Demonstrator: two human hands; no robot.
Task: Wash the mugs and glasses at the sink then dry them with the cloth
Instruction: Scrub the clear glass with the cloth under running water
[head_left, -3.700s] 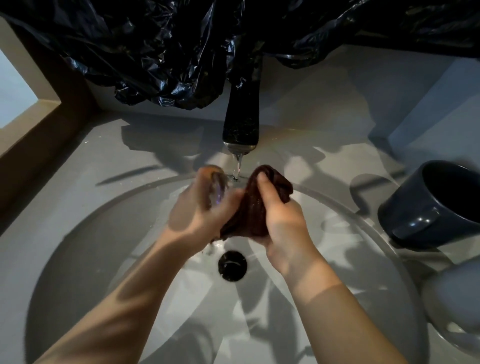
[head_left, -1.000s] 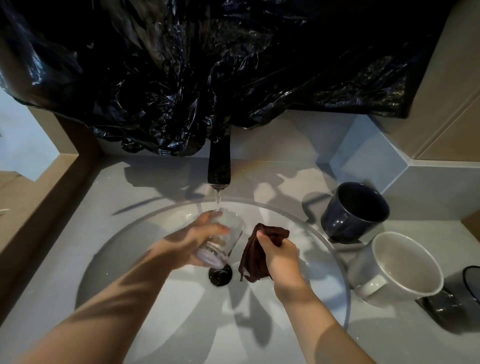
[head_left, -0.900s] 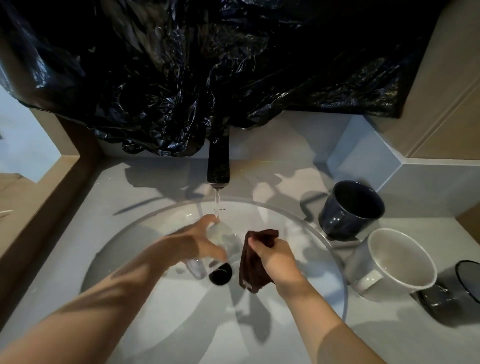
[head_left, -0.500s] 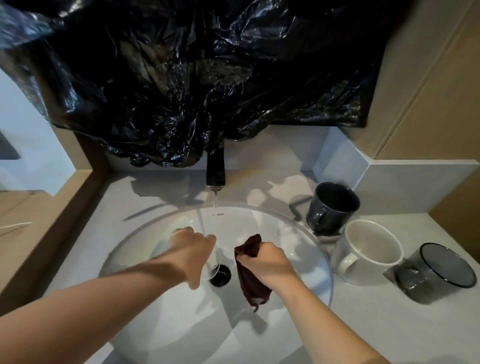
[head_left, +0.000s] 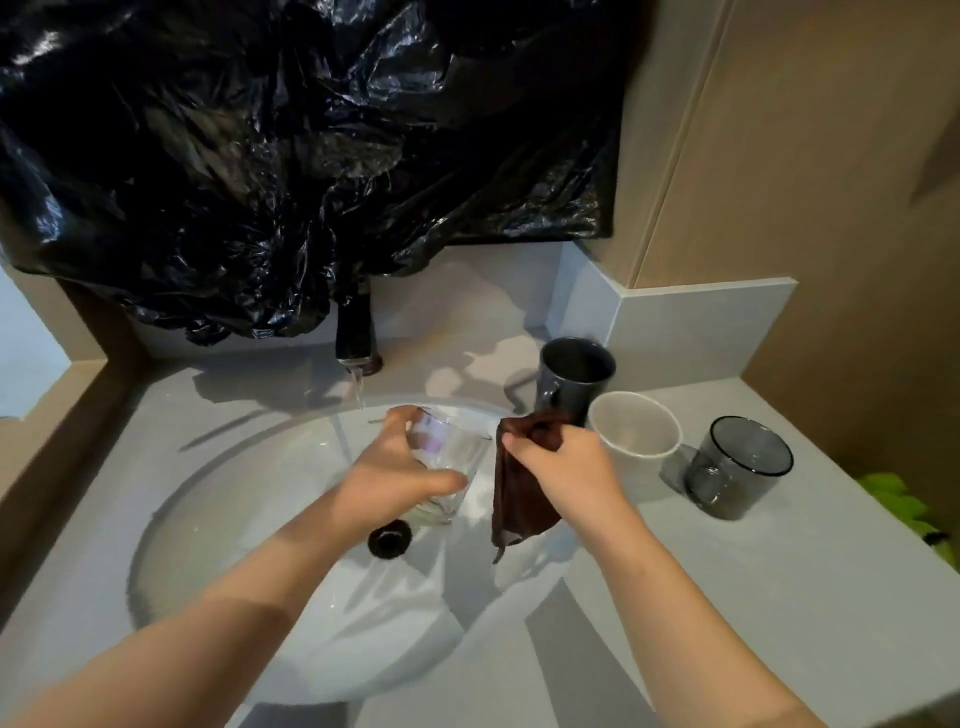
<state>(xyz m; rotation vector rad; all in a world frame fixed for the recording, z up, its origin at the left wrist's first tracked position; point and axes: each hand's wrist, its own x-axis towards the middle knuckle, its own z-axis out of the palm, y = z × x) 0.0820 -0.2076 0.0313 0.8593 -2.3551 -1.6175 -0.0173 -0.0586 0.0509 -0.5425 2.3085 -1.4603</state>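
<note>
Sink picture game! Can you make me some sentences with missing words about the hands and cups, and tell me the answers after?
1. The left hand holds a clear ____ over the sink.
2. The right hand grips a dark brown ____.
3. Water runs from the black ____ behind the basin.
4. On the counter, the white mug stands between the dark blue mug and the smoky ____ mug.

Missing words: glass, cloth, faucet, glass

left hand (head_left: 395, 478): bare, no rings | right hand (head_left: 566, 467): bare | forearms: sleeveless
</note>
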